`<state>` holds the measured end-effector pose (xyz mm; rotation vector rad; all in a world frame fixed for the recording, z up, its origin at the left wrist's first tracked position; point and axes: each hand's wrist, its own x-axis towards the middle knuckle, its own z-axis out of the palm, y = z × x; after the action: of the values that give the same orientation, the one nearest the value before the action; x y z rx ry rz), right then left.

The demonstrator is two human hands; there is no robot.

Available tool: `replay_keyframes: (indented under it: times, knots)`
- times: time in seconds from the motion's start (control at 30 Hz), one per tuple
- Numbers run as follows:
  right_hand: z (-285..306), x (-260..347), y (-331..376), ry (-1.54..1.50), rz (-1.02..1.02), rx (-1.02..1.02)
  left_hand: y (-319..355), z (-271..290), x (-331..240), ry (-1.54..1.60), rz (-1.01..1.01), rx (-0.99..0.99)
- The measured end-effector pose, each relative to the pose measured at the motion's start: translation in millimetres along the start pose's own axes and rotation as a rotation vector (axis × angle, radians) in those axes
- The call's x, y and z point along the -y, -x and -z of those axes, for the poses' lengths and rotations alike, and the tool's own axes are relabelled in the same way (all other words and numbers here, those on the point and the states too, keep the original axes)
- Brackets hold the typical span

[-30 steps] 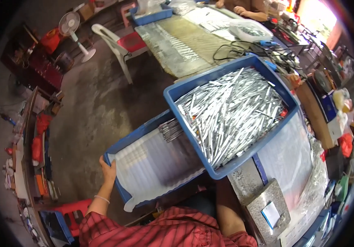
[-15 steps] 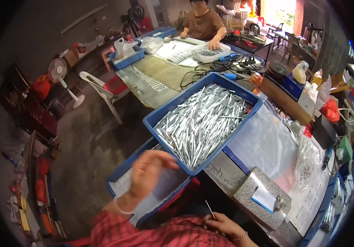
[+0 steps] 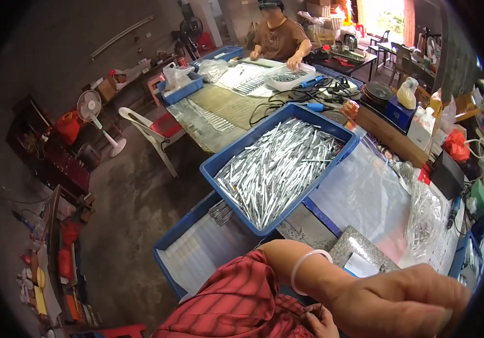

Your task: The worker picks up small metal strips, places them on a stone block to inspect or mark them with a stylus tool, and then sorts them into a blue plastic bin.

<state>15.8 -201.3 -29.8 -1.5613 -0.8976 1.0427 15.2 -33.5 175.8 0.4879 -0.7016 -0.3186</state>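
While one hand [image 3: 405, 301] is raised very close to the camera at the bottom right, with a white bangle [image 3: 305, 266] on its wrist and a red striped sleeve [image 3: 236, 298] behind it, I cannot tell which hand it is or whether it is open or closed. A second hand [image 3: 319, 321] peeks out low down, just under that arm, with its fingers bent, and I cannot tell if it holds anything.

Just past the arm stands a big blue tray [image 3: 278, 166] full of thin shiny metal sticks [image 3: 278, 169]. It rests partly on the desk [image 3: 309, 228] and partly over a lower blue tray [image 3: 188, 248] lined with clear plastic. A grey stone block [image 3: 360, 250] lies on the desk near the wrist. Clear plastic bags [image 3: 422, 217] lie to the right.

Farther away, another person [image 3: 280, 35] sits at the far end of the long desk, both hands at a white tray [image 3: 290, 76]. On the grey floor [image 3: 135, 197] stand a white plastic chair [image 3: 149, 132] and a white fan [image 3: 93, 112].
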Motion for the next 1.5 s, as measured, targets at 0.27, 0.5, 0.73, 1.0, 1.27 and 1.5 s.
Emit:
replay_keyframes:
  times: [0.27,0.5,0.73,1.0,1.27,1.5]
  knots:
    - [11,95,4,0.089,0.088,-0.061,-7,13,2,-0.049,-0.091,0.07]
    - [30,221,-7,0.174,0.118,-0.146,-13,37,15,-0.045,-0.145,0.182]
    - [13,-31,-8,0.283,0.14,-0.258,26,104,37,-0.591,0.045,0.177]
    - [31,-8,-4,0.013,-0.132,-0.136,165,147,-86,-1.603,0.286,-1.184]
    - [18,-17,-26,0.181,-0.104,-0.073,265,205,-167,-1.9,0.598,-1.429]
    - [14,-16,-25,0.214,-0.108,-0.114,257,231,-160,-1.995,0.792,-1.384]
